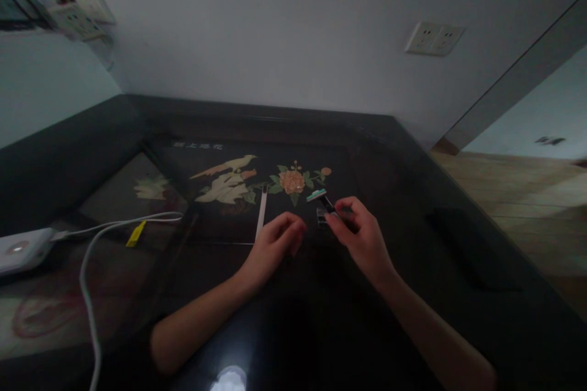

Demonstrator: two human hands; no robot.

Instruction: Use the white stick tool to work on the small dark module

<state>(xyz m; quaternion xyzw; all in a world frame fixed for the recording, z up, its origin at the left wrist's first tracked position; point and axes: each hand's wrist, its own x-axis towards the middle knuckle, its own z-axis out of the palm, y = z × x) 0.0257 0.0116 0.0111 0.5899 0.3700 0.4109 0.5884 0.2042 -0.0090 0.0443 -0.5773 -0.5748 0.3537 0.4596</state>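
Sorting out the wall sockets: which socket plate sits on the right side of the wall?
The white double socket plate, alone on the back wall at upper right; the other socket plates cluster at the upper left corner.

On the table [413, 195], a razor [321, 198] lies at twelve o'clock of the right hand [362, 235]; a strip [261, 214] at eleven o'clock of the left hand [275, 244]; a cable [114, 232] at nine.

I counted one razor [321, 198], one pale strip [261, 214], one white cable [92, 256], one white box [21, 249], two wall sockets [434, 38].
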